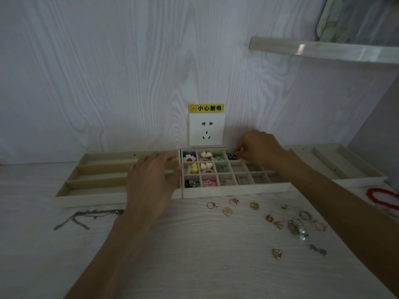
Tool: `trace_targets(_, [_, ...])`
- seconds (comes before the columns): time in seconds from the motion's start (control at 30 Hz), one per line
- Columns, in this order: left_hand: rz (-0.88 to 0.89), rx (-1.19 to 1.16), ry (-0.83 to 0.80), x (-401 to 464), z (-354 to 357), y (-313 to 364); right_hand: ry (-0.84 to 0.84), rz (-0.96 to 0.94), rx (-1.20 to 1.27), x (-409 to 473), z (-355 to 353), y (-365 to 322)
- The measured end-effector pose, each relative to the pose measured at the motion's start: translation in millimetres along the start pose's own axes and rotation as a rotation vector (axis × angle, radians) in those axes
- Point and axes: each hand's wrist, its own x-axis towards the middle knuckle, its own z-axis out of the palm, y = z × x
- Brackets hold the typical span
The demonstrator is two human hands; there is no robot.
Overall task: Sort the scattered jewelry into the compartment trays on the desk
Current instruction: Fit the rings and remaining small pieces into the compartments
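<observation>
Tabletop: pale wood-grain tabletop is running up to a matching wall, dimly lit.
Wall: a white socket is sitting under a yellow warning label; a clear shelf is jutting out at upper right.
Trays: three cream trays are lining the back edge, namely a long-slot tray at left, a grid tray in the middle, another tray at right.
Grid tray contents: flower, heart and pink pieces are filling the left compartments; the right ones are looking mostly bare.
Right hand: right hand is reaching over the grid tray's back row, fingertips pinched together at a small black piece in the fourth compartment.
Left hand: left hand is lying flat, fingers loosely spread, over the seam between the long-slot tray and the grid tray.
Loose jewelry: gold and silver rings and earrings are lying scattered near the front right; a red bracelet is resting at the right edge; a thin chain is lying at left.
</observation>
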Motion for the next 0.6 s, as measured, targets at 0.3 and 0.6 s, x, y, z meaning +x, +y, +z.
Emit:
trace_targets(0.3, [0.367, 0.019, -0.251, 62, 18, 53, 0.008, -0.042, 0.104, -19, -9, 25])
trace_targets(0.6, [0.507, 0.400, -0.576, 85, 51, 76, -0.175, -0.144, -0.143, -23, -2, 21])
